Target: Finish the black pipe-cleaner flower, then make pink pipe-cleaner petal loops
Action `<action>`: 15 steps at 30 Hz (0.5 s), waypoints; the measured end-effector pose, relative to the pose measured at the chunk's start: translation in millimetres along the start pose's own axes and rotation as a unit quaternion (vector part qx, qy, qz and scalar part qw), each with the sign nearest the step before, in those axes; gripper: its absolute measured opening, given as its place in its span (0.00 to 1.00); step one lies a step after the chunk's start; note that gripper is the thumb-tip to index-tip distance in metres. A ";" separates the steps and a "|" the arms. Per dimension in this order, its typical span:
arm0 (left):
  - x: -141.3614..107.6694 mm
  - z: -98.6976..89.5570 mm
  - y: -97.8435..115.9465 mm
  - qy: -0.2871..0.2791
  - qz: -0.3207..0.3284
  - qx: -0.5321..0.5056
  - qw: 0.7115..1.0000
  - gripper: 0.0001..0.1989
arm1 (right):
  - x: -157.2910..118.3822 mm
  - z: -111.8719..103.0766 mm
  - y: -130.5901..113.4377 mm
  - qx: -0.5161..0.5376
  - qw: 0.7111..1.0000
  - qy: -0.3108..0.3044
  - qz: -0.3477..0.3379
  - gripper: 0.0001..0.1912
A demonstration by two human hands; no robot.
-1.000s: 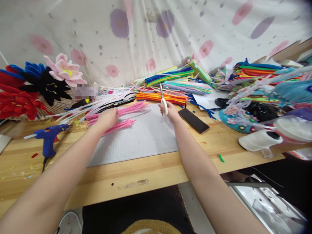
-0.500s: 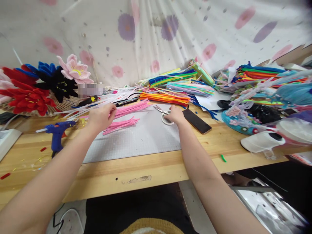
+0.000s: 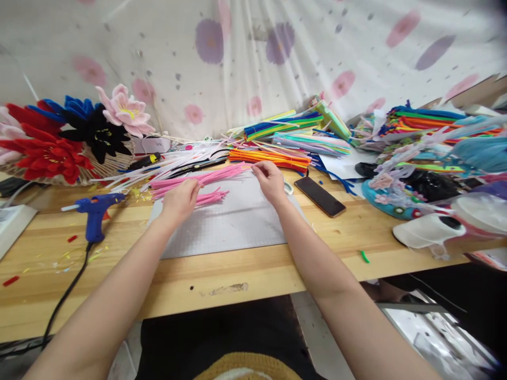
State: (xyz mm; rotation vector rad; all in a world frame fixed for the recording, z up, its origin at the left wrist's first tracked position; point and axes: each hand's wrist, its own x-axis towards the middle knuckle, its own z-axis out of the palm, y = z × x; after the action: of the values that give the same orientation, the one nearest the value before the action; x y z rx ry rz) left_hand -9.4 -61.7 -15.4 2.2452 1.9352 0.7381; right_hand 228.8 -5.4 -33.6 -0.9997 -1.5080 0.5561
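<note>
Gray mat [image 3: 237, 227] lay nearest. Left hand [image 3: 182, 199] curled over pink fuzzy sticks [image 3: 216, 175] at mat's back left; couldn't tell if clamped. Right hand [image 3: 270, 182] had fingertips bunched at stick ends, hold unclear. Sticks seemed light, soft, bendy; mid-length looked best to grab. Orange sticks [image 3: 269, 157] sat behind.
</note>
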 end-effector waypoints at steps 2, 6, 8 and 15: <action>-0.9 11.0 0.6 -0.021 -0.020 -0.112 0.993 0.19 | -0.5 4.1 -3.1 0.092 0.994 -0.018 0.049 0.10; -5.3 39.9 16.4 -0.104 -0.106 -0.432 0.890 0.17 | -10.3 23.5 -13.7 0.225 0.960 -0.109 0.124 0.14; -7.5 49.9 25.4 -0.137 -0.151 -0.546 0.813 0.13 | -15.9 31.9 -17.2 0.248 0.950 -0.131 0.138 0.15; -10.7 53.6 33.2 -0.147 -0.205 -0.616 0.746 0.09 | -21.6 40.0 -14.5 0.259 0.940 -0.170 0.145 0.16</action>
State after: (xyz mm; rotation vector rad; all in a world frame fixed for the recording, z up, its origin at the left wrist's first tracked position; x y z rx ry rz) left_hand 41.8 -65.4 -53.5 0.9782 1.0729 1.0389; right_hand 185.4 -23.3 -41.8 -0.7314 -1.4005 1.3194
